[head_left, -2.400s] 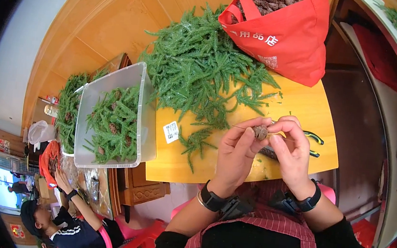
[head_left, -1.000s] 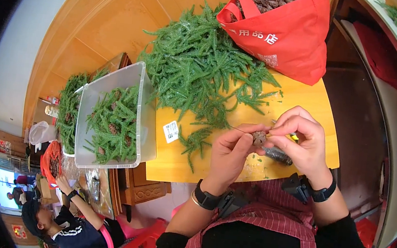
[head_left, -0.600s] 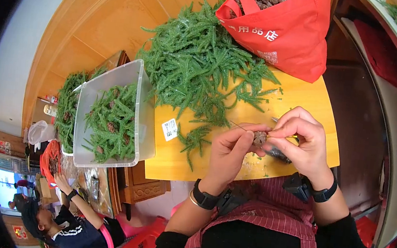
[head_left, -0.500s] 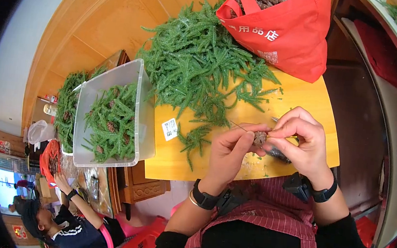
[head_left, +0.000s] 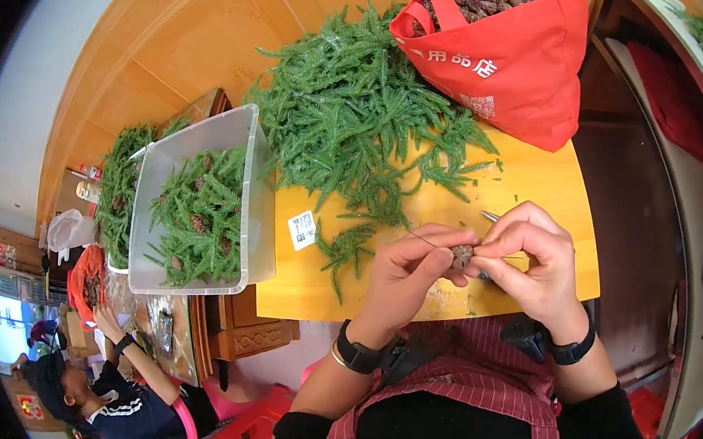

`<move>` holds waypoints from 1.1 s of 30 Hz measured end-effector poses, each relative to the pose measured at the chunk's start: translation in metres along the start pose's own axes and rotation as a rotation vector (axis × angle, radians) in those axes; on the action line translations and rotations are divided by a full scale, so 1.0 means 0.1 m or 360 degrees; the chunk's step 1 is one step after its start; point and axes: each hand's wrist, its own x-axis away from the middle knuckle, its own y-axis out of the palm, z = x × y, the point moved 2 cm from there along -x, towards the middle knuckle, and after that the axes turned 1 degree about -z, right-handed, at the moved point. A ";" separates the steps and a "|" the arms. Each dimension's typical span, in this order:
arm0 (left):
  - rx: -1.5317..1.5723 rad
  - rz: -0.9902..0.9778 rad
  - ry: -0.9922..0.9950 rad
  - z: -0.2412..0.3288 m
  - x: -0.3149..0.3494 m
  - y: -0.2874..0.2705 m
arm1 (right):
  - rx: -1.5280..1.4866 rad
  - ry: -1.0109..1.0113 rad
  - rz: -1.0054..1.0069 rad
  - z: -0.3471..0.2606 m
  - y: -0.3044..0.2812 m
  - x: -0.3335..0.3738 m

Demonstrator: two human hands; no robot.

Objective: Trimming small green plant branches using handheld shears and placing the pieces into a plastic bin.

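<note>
Over the yellow table [head_left: 547, 177], my left hand [head_left: 404, 273] is closed round a small brown pine cone [head_left: 462, 256], gripping it between thumb and fingers. A thin dark wire [head_left: 421, 238] sticks out to the left above that hand. My right hand [head_left: 537, 262] pinches at the cone's right side, thumb against forefinger, seemingly on the wire's other end; the fingertips mostly hide it. Partly behind the right hand lies a metal-tipped tool [head_left: 490, 215]. Left of my hands, a loose green artificial pine sprig [head_left: 346, 249] rests on the table.
A heap of green sprigs [head_left: 338, 105] covers the table's far left. Behind it stands a red bag [head_left: 506, 81] full of pine cones. At the left is a clear plastic bin [head_left: 188, 288] with sprigs and cones. A co-worker [head_left: 131, 403] sits at lower left, near red stools [head_left: 254, 429].
The pine cone has shifted slightly right and down in my left fingers. My right hand has moved a little, showing more of the tool's metal tip. The co-worker's arm stays by the red bag.
</note>
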 end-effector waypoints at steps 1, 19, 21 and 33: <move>0.0028 -0.0023 -0.0011 0.00 0.01 0.00 | -0.0003 -0.0001 -0.0007 -0.02 0.00 0.01; 0.0203 -0.0430 -0.0594 0.04 0.05 0.04 | -0.0717 0.0108 -0.0836 0.09 0.03 -0.05; 0.0235 -0.0416 -0.0579 0.04 0.06 0.03 | -0.0871 0.0190 -0.0738 0.14 0.05 -0.03; 0.0105 -0.0246 -0.0540 0.07 0.07 0.02 | -0.0751 0.0161 -0.0371 0.13 0.02 0.02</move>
